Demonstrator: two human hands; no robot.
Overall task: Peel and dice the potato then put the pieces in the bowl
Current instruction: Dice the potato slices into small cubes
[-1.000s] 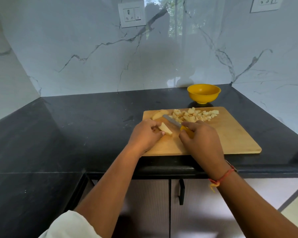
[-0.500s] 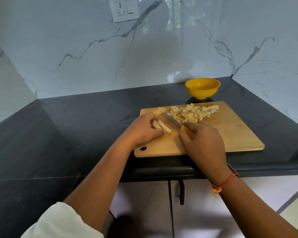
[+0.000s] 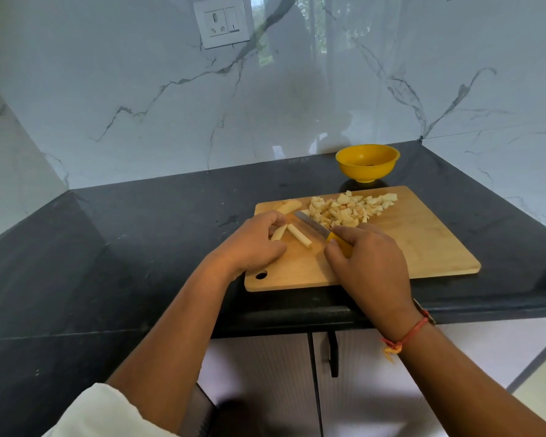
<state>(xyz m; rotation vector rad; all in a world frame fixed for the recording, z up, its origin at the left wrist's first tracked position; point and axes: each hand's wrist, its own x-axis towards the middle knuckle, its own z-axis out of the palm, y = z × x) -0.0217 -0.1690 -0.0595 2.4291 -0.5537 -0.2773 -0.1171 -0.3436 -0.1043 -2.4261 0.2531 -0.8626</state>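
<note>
Left hand (image 3: 249, 247) pinches one potato stick (image 3: 278, 232), right hand (image 3: 369, 266) grips the knife (image 3: 311, 223); I should align the other stick (image 3: 299, 235), then cut crosswise.

A white sleeve (image 3: 108, 411) covers the left upper arm at the near left edge and ends about the elbow; from there to the left hand (image 3: 252, 244) the arm is bare. Behind the right hand (image 3: 369, 263), a red-orange thread (image 3: 407, 337) circles the wrist, knotted with a frayed yellowish tail. A small dark strap piece (image 3: 424, 310) shows at its right end.
</note>
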